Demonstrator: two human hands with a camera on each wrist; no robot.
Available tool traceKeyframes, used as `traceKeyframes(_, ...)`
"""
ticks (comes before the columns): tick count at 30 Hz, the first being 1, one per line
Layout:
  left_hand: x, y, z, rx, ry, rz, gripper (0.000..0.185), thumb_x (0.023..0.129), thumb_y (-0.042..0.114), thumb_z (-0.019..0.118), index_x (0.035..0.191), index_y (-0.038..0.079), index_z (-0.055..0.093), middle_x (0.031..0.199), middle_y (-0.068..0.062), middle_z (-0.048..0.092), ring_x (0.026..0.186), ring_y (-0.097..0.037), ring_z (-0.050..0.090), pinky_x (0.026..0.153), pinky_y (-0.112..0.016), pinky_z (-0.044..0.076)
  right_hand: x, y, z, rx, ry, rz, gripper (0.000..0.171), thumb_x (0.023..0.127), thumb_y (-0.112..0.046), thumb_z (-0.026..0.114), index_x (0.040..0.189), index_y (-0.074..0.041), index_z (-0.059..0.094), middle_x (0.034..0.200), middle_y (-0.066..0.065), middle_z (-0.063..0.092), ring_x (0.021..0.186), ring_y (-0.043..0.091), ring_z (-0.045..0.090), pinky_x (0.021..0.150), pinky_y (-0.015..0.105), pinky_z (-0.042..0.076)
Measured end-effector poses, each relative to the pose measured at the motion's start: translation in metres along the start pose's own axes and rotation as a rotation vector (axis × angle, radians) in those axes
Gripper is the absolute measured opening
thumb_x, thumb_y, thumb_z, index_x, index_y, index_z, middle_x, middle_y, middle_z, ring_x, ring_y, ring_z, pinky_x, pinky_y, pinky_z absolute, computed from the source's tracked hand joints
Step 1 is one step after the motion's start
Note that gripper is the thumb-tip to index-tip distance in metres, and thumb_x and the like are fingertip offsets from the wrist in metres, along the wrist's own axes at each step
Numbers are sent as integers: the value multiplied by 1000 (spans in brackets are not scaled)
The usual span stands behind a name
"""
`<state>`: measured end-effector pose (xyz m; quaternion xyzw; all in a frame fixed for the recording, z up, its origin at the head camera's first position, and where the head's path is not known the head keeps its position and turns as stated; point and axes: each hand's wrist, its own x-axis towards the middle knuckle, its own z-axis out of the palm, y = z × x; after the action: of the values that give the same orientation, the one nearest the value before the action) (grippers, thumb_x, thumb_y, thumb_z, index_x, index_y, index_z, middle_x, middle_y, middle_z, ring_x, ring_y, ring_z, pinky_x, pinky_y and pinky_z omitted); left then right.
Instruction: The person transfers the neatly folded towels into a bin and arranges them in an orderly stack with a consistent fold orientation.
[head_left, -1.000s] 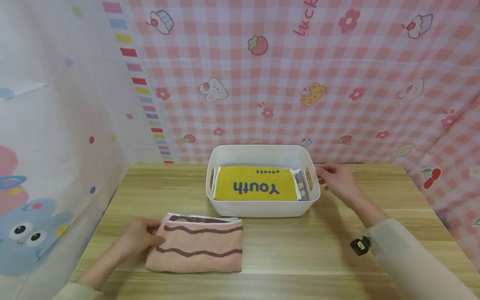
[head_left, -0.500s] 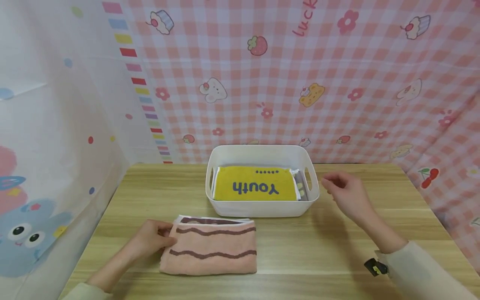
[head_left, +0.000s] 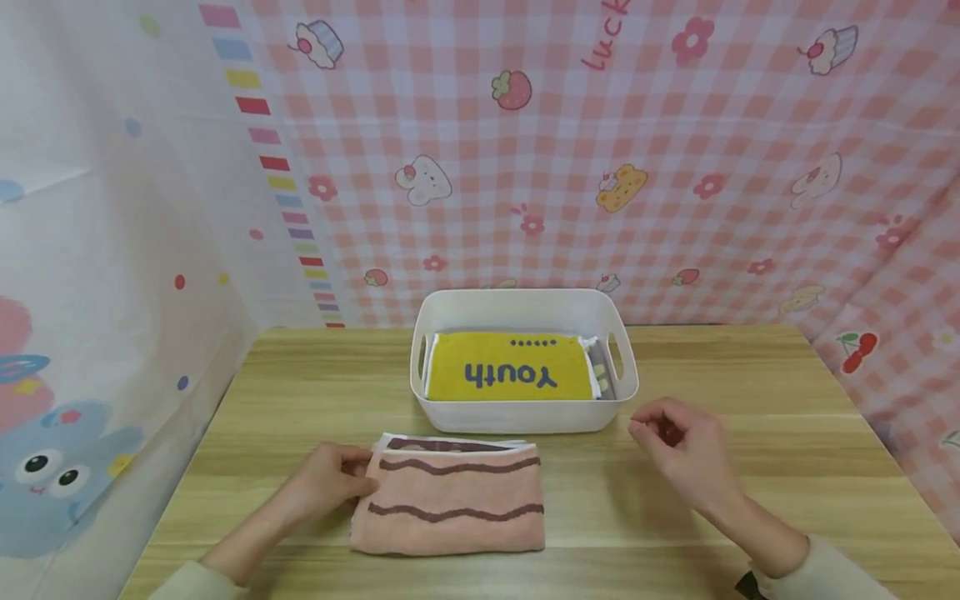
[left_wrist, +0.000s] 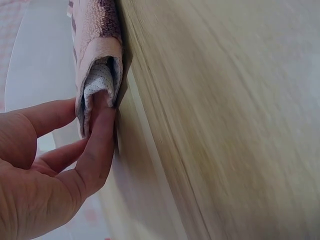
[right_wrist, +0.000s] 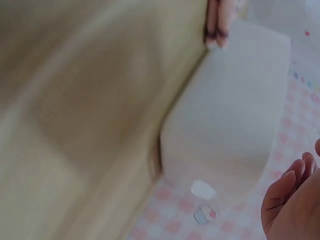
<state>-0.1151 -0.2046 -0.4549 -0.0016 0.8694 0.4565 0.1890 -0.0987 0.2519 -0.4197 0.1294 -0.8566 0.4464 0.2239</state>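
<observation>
A folded pink towel [head_left: 457,500] with wavy brown stripes lies on the table in front of the white basket [head_left: 525,417]. My left hand [head_left: 322,483] pinches its left edge; in the left wrist view, the thumb and fingers of that left hand [left_wrist: 55,165] take the layered fold [left_wrist: 100,75] between them. Inside the basket rests a folded yellow towel [head_left: 510,367] marked "Youth", with a grey cloth [head_left: 602,371] partly showing beneath it. To the right of the basket, my right hand [head_left: 686,450] hovers with loosely curled fingers, holding nothing.
The wooden table [head_left: 780,400] reaches back to a pink checked curtain [head_left: 570,150]. A white curtain [head_left: 150,208] with cartoon prints hangs along the left side. The basket has handle holes at both ends.
My left hand has slid the pink towel to the right, in front of the basket. My right hand has come away from the basket's right end and moved nearer to me.
</observation>
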Motion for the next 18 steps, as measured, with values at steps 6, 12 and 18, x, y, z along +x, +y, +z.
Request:
traceKeyframes(6,2,6,8,8,-30,49,39,86,1,81,123,-9,71,80,-5,61,66,-16,56,53,-23,47,-10,2,13,-50,-135,88,11,89,-1,78,95,-10,75,78,-10,64,70,5,57,59,21,48)
traceKeyframes(12,3,10,19,-29,-50,79,38,85,-3,80,121,-11,70,77,-5,61,62,-14,56,52,-23,49,-12,4,23,-19,-337,281,24,96,-12,76,116,0,71,96,0,71,84,13,67,71,27,55)
traceKeyframes(18,3,17,30,-104,-62,65,42,84,-7,78,122,-15,65,78,-7,61,64,-16,60,55,-29,58,-18,10,32,72,-416,445,35,95,-12,75,125,4,66,108,10,73,87,17,71,71,28,59)
